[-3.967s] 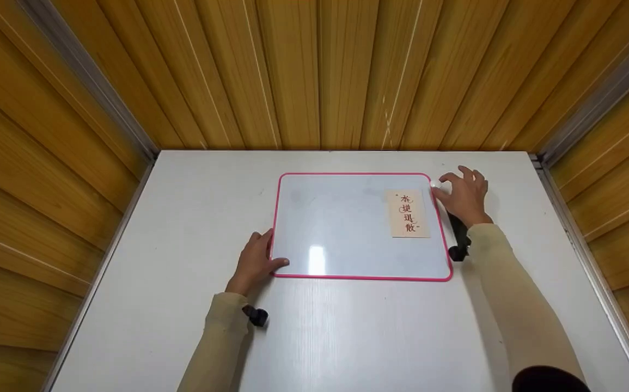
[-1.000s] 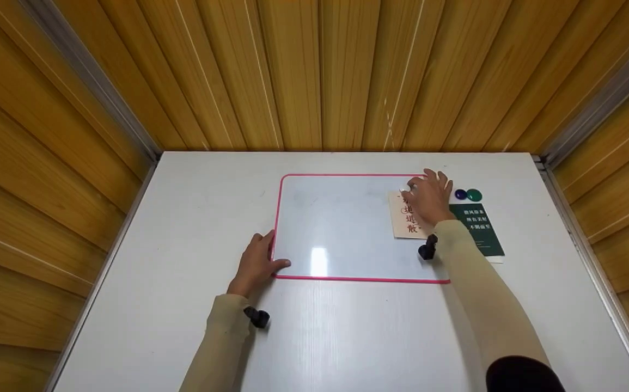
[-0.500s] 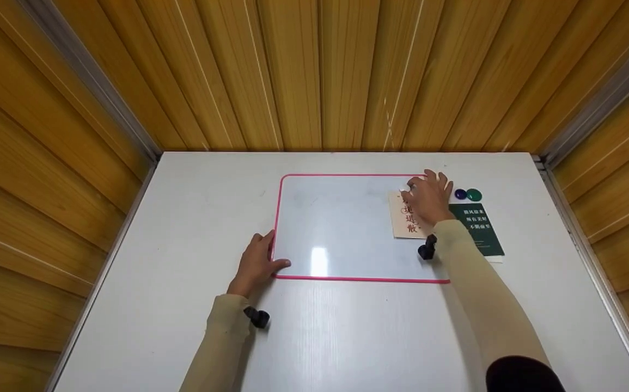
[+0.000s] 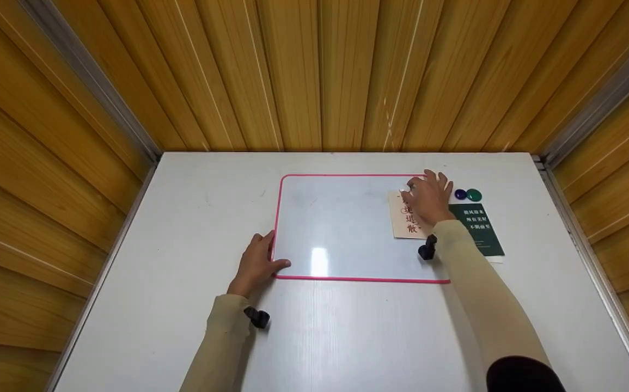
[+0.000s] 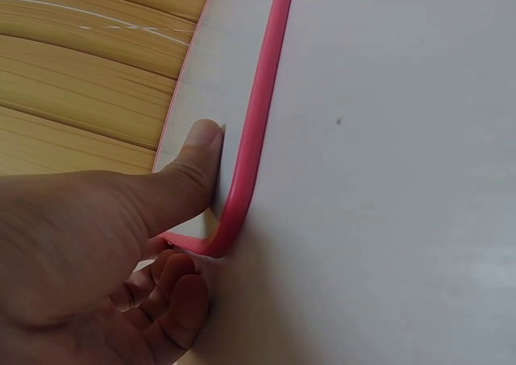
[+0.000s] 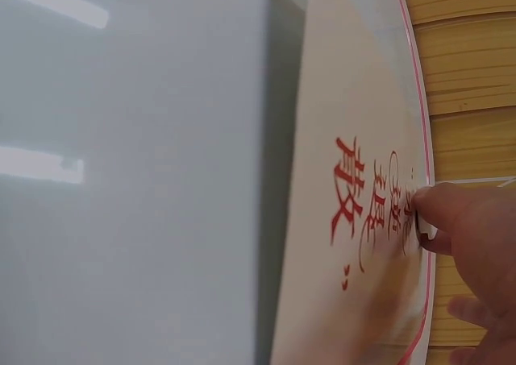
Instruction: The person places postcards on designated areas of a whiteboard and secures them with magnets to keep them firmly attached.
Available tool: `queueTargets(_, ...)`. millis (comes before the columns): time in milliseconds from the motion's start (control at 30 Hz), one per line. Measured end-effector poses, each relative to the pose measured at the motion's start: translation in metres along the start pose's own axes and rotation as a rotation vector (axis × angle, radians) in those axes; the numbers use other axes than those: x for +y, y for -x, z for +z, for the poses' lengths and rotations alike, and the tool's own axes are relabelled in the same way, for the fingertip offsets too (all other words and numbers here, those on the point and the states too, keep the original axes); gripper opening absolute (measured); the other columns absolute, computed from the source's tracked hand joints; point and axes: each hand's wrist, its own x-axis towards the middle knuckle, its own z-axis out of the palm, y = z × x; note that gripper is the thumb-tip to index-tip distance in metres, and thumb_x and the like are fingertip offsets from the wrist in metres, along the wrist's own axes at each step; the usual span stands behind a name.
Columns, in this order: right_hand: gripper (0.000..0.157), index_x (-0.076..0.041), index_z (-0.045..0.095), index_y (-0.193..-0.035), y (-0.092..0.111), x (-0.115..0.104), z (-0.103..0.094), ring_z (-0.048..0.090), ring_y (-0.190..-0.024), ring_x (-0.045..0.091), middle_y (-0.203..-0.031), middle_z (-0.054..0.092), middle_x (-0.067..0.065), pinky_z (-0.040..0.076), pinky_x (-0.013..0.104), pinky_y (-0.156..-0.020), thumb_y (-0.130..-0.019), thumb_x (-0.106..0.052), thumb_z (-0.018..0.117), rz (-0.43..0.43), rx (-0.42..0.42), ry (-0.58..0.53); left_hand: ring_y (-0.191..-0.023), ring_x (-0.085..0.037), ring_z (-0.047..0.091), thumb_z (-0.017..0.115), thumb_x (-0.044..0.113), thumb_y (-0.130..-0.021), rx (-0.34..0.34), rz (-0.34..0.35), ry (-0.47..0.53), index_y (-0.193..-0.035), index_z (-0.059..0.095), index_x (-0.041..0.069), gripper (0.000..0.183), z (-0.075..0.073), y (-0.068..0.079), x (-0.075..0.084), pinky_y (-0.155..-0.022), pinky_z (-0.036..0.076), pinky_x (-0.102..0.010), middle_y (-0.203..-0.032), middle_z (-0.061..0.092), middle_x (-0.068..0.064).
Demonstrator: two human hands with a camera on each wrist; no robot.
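Observation:
A whiteboard (image 4: pixel 341 228) with a pink frame lies on the white table. My left hand (image 4: pixel 254 265) grips its near left corner, thumb (image 5: pixel 193 159) on the writing surface and the other fingers at the frame's outer side. On the right part of the board lies a cream card (image 4: pixel 403 228) with red characters. My right hand (image 4: pixel 429 200) is at the card's top edge, partly covering it. Thumb and forefinger there pinch a small white round magnet (image 6: pixel 425 226), mostly hidden by the fingertips. The other right fingers are spread and raised.
Right of the board, a dark green card (image 4: pixel 480 231) with white lettering lies partly under the right forearm, a white edge showing below it. Above it sit a dark blue round magnet (image 4: pixel 460 194) and a green one (image 4: pixel 474 195). Wood-panelled walls (image 4: pixel 319 76) enclose the table.
Since four seconds ago, my right hand has moved left with the white magnet, from the board's right edge to the cream card's top. The green card and magnets became visible. The last second shows no change.

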Motion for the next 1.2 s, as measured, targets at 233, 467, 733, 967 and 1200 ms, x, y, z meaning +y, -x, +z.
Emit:
queueTargets(233, 0.043, -0.006, 0.068, -0.131, 0.000, 0.002, -0.002, 0.015, -0.147, 0.055, -0.158, 0.035, 0.025, 0.001, 0.073, -0.114, -0.098, -0.034, 0.070, -0.004, -0.013, -0.011, -0.088, -0.023, 0.048, 0.090, 0.028, -0.080, 0.000, -0.015, 0.004, -0.154, 0.044, 0.001, 0.091, 0.000, 0.000, 0.002, -0.083, 0.044, -0.041, -0.105, 0.052, -0.011)
queueTargets(467, 0.047, -0.008, 0.063, -0.138, 0.005, 0.003, -0.008, 0.013, -0.148, 0.054, -0.159, 0.032, 0.026, -0.002, 0.072, -0.115, -0.098, -0.033, 0.070, -0.023, -0.021, -0.042, -0.087, -0.023, 0.047, 0.090, 0.028, -0.080, 0.000, -0.012, 0.004, -0.154, 0.044, 0.000, 0.091, 0.000, 0.001, 0.001, -0.081, 0.044, -0.041, -0.103, 0.051, -0.011)
queueTargets(733, 0.048, -0.011, 0.060, -0.140, 0.010, 0.005, -0.016, 0.011, -0.148, 0.054, -0.161, 0.028, 0.026, -0.003, 0.070, -0.116, -0.098, -0.033, 0.070, -0.037, -0.022, -0.043, -0.083, -0.023, 0.046, 0.090, 0.026, -0.080, -0.003, 0.012, 0.018, -0.154, 0.044, 0.001, 0.090, 0.000, 0.003, -0.001, -0.078, 0.042, -0.039, -0.099, 0.049, -0.010)
queueTargets(967, 0.052, -0.012, 0.058, -0.142, 0.011, 0.006, -0.021, 0.013, -0.148, 0.053, -0.161, 0.028, 0.025, -0.001, 0.069, -0.116, -0.097, -0.035, 0.070, -0.039, -0.019, -0.001, -0.085, -0.024, 0.046, 0.090, 0.029, -0.080, -0.005, 0.012, 0.005, -0.155, 0.044, 0.004, 0.091, 0.000, 0.001, -0.003, -0.081, 0.043, -0.041, -0.103, 0.050, -0.010)
queueTargets(1200, 0.051, -0.012, 0.059, -0.141, 0.014, 0.007, -0.023, 0.013, -0.148, 0.054, -0.161, 0.028, 0.026, 0.000, 0.070, -0.116, -0.098, -0.035, 0.071, -0.050, -0.015, -0.005, -0.086, -0.024, 0.047, 0.090, 0.028, -0.081, -0.006, 0.018, 0.010, -0.154, 0.045, 0.003, 0.089, -0.001, 0.001, -0.001, -0.082, 0.043, -0.041, -0.104, 0.051, -0.010)
